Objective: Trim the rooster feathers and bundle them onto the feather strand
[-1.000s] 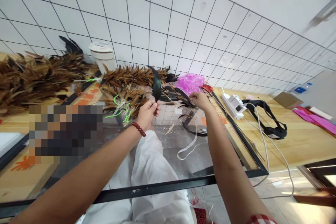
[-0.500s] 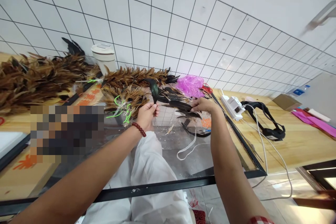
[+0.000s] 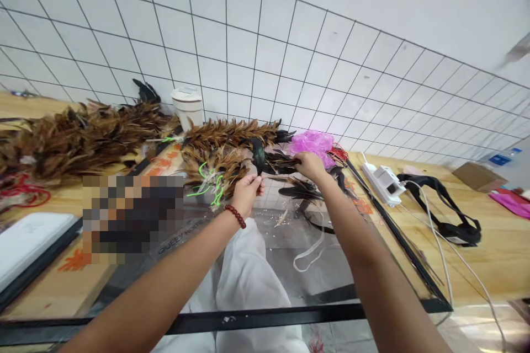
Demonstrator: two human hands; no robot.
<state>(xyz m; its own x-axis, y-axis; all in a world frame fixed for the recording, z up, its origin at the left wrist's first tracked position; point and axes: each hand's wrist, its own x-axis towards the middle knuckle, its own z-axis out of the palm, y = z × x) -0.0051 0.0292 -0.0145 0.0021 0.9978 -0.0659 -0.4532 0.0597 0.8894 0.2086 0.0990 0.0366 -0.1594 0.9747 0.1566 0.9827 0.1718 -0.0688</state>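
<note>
My left hand, with a red bead bracelet at the wrist, pinches the lower end of a dark green-black feather that stands upright and curves at its top. To the right, my right hand has its fingers closed at the loose dark feathers; whether it grips one is hard to tell. More black feathers lie just below it. Left of my left hand is a bundle of brown feathers with bright green ties.
Behind are a row of brown feathers, a white lidded cup and pink plastic. A large feather pile lies left. On the right are a power strip, cables and black straps.
The view has swung, so most things sit lower and further right. My right hand has moved left among the dark feathers, closer to my left hand, which still holds its feather.
</note>
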